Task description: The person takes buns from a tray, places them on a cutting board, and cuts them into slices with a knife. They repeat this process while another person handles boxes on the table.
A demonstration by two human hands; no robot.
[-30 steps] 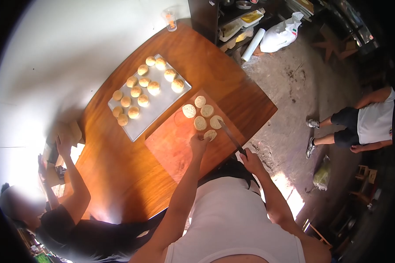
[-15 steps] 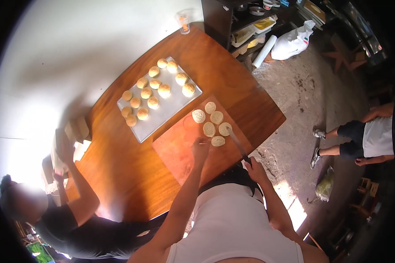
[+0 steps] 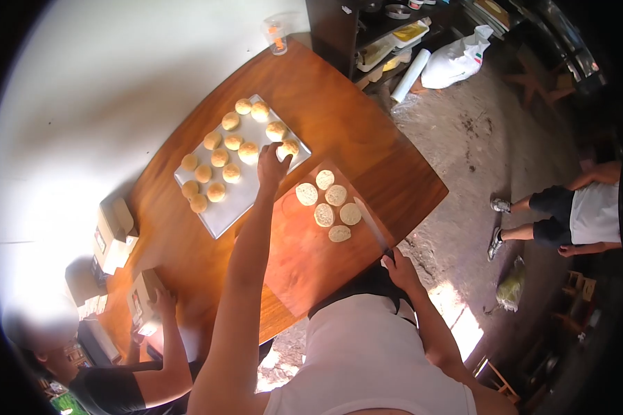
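Note:
My left hand (image 3: 273, 166) reaches over the near right corner of the metal tray (image 3: 221, 211), its fingers around a bun (image 3: 288, 148) that still lies there. Several round golden buns sit in rows on this tray. In my right hand (image 3: 396, 264) is the black handle of a knife (image 3: 372, 225), whose blade rests over the right side of the reddish board (image 3: 298, 266). Left of the blade, several pale cut bun halves (image 3: 324, 215) lie on the board with their speckled faces up.
At the left, a co-worker in black holds a cardboard box (image 3: 144, 299); another box (image 3: 114, 235) stands by the wall. A clear cup (image 3: 277, 38) is at the table's far corner. Another person (image 3: 588, 214) stands at the right. Shelves are at the back.
My left hand has gone from the board up to a bun on the tray. The knife has drawn away from the bun halves. The co-worker's hands now hold a box.

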